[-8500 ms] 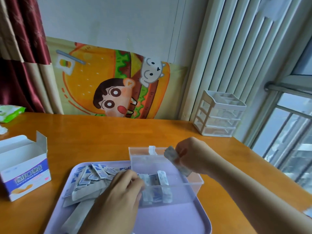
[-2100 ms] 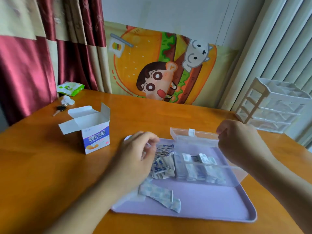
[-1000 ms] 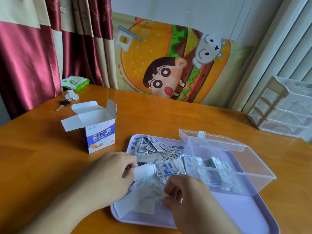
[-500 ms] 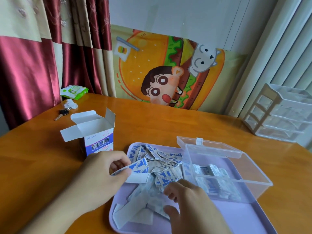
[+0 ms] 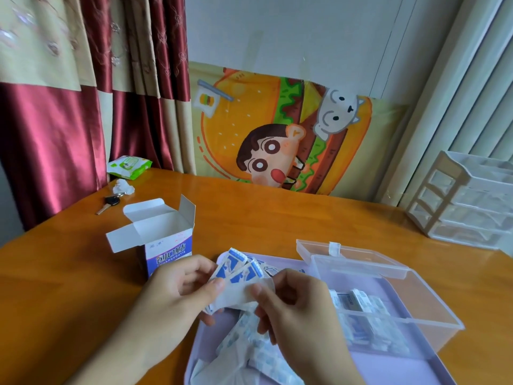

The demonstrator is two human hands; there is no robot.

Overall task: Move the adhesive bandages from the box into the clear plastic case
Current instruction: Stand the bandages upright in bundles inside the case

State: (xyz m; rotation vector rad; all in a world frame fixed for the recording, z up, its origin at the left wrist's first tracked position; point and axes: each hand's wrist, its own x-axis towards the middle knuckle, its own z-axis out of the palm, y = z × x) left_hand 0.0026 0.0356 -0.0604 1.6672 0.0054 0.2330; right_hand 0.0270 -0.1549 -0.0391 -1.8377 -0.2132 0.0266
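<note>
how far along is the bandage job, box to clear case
Done: the box stands open, and several bandages already lie in the clear case, its lid up. In hand: the left hand and right hand together hold a few bandages above the purple tray. Left: a loose pile still on the tray.

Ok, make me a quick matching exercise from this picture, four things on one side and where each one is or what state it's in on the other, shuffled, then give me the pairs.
Things:
1. bandage box
2. clear plastic case
3. key
4. bunch of bandages

Places or states:
A. pinched between left hand and right hand
B. on the purple tray, lid open
C. on the table left of the tray, flaps open
D. far left of the table, near the curtain

Pairs: 1-C, 2-B, 3-D, 4-A
</note>
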